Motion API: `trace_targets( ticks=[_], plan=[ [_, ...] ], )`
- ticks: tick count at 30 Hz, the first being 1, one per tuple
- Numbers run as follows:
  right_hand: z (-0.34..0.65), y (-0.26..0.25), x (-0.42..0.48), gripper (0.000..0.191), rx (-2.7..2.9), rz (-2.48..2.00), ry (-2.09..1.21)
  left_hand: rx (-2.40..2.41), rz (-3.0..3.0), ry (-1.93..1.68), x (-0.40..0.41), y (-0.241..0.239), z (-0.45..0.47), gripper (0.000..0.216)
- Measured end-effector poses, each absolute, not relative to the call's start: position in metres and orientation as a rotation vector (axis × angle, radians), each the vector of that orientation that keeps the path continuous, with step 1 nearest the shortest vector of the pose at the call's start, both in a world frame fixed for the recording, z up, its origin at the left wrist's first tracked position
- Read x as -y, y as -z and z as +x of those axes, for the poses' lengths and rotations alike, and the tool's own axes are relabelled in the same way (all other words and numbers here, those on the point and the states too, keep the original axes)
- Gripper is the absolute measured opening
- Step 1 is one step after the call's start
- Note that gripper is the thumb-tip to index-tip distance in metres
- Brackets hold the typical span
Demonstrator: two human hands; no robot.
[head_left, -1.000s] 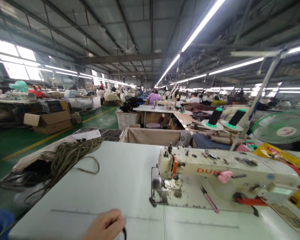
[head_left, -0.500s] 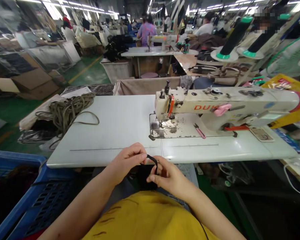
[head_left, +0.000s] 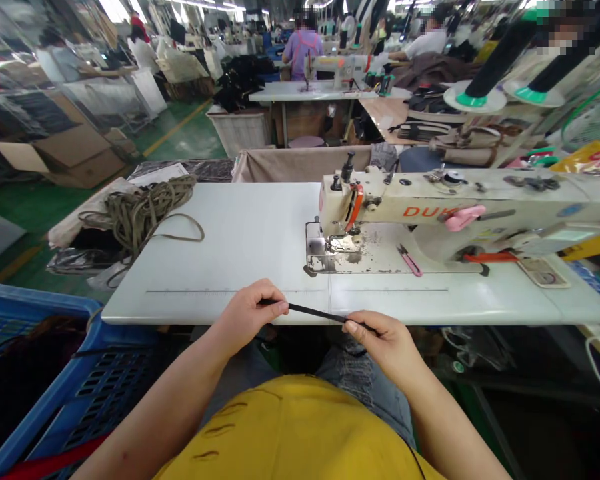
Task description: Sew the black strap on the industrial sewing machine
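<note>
A narrow black strap (head_left: pixel 316 312) runs between my two hands above the table's front edge, pulled nearly straight and sloping down a little to the right. My left hand (head_left: pixel 253 312) pinches its left end between thumb and fingers. Farther right, my right hand (head_left: pixel 384 341) is closed on the strap, thumb on top. Behind them stands a sewing machine (head_left: pixel 430 200) on the white table (head_left: pixel 240 233), its needle area beyond and between my hands. Pink-handled thread snips (head_left: pixel 411 261) lie on the machine bed.
A tangle of olive-brown straps (head_left: pixel 147 210) lies at the table's left end, with one loop on the tabletop. A blue plastic crate (head_left: pixel 95 373) stands at my left. Thread cones (head_left: pixel 500 60) rise at the back right. Other people work at tables farther off.
My hands have moved apart and the strap, bent in a curve before, is now stretched between them. The view has shifted slightly, so the machine appears farther right.
</note>
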State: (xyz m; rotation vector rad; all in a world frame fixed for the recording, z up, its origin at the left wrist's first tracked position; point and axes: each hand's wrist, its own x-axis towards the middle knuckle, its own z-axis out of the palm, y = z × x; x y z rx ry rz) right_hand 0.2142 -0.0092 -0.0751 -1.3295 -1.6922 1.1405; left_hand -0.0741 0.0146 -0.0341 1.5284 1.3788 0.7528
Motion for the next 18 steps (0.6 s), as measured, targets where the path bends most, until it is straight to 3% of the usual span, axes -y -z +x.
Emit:
trace_targets(
  ticks=[6,10,13,18],
  plan=[
    [0.222,0.077,0.003,0.039,1.573,-1.372,-1.439,-1.366,1.499,-0.688,-0.014,0.042,-0.074,0.021],
    [0.229,0.079,0.000,0.043,1.467,-1.422,-1.451,-1.297,1.561,-0.646,-0.011,0.050,-0.073,0.029],
    [0.232,0.079,-0.001,0.042,1.522,-1.443,-1.416,-1.249,1.627,-0.685,-0.011,0.057,-0.072,0.018],
    [0.237,0.076,-0.001,0.041,1.664,-1.508,-1.355,-1.221,1.707,-0.653,-0.011,0.058,-0.069,0.020]
  ],
)
